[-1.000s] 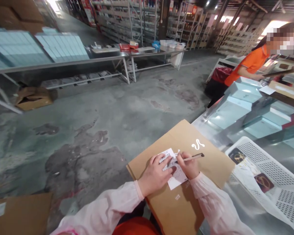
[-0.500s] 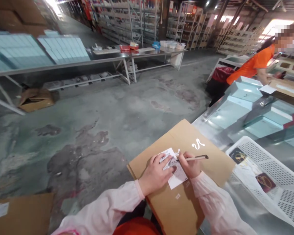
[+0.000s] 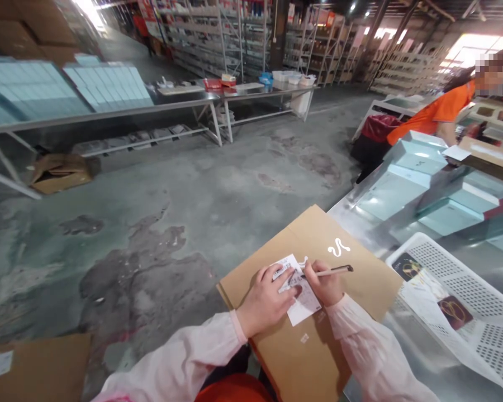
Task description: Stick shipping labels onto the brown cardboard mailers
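Observation:
A cardboard box [image 3: 318, 346] with a white squiggle mark lies in front of me. On it is a white printed label [image 3: 304, 310]. My left hand [image 3: 266, 298] rests on the label with fingers spread, pressing it against the cardboard. Just to the right, my right hand [image 3: 324, 283] is closed around a pen [image 3: 337, 269], whose tip is near the label's right edge. The tip itself is partly hidden by the fingers.
A white perforated basket [image 3: 423, 248] with printed cards stands at the right on a metal table. Pale blue boxes [image 3: 392, 190] are behind it. Beyond them a person in orange [image 3: 436, 114] leans over. More cardboard [image 3: 37, 368] is at lower left.
My right hand and the pen have shifted very slightly, with the pen's rear end a little to the left. The person in orange has moved slightly to the right and lower.

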A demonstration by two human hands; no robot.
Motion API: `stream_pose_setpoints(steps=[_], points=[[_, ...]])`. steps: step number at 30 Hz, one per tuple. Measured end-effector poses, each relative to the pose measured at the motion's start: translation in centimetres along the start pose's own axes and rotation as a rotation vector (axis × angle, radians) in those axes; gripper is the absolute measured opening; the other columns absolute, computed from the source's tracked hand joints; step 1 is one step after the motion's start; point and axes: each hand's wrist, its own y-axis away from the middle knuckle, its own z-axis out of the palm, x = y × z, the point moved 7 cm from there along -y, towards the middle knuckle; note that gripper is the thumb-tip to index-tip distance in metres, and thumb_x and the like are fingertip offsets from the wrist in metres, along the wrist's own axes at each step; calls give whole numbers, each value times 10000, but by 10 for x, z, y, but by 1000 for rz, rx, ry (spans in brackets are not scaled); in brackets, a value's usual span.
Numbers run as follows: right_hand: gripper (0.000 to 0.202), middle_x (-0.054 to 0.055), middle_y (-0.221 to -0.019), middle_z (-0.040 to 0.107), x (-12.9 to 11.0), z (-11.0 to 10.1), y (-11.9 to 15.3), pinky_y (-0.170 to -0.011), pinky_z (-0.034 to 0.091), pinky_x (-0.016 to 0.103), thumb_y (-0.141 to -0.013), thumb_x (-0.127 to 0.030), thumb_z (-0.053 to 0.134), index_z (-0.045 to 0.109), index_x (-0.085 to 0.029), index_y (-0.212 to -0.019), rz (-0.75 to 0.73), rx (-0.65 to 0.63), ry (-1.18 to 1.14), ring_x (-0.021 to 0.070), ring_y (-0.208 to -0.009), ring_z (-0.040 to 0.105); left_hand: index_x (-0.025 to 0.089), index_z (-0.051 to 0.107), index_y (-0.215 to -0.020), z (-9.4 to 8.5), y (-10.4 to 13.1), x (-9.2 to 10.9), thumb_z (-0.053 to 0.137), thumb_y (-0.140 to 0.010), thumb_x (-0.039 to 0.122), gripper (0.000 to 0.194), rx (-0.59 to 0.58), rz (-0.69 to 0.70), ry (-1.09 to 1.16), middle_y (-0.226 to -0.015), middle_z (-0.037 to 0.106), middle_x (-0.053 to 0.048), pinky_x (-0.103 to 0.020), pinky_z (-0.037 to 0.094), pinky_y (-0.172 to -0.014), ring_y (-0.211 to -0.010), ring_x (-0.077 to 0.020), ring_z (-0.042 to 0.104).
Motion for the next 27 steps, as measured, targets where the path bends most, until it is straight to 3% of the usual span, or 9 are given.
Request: stream_pose_setpoints(steps=[5,13,18,27], points=[[447,-41,-384,374,2,-4,-2,-393,263,235,-868,-357,466,357,-207,-462,96,29,-60,73,-362,363,302,676,-1071,0,0,1,534,-891,354,235,-11,6,-6,-1344,551,-28,-458,343,-968,-1203,-286,401],[410,-53,-394,339,1,-5,-6,-392,263,227,-838,-321,460,305,-215,-473,135,-16,-126,72,-370,347,301,675,-1058,0,0,1,550,-882,353,222,1,3,-8,-1328,566,-23,-452,355,-954,-1192,-285,410],[426,-48,-397,363,3,-5,-4,-406,280,224,-855,-338,460,337,-207,-469,132,1,-125,71,-374,368,303,667,-1073,2,1,1,533,-894,353,229,-4,-5,0,-1338,555,-21,-461,352,-959,-1201,-292,408],[458,-19,-416,419,1,-2,-2,-428,237,261,-914,-321,386,458,-187,-481,-19,14,70,82,-390,359,303,662,-1081,3,1,0,515,-906,361,236,-17,-9,12,-1341,551,-19,-475,357,-959,-1206,-300,404]])
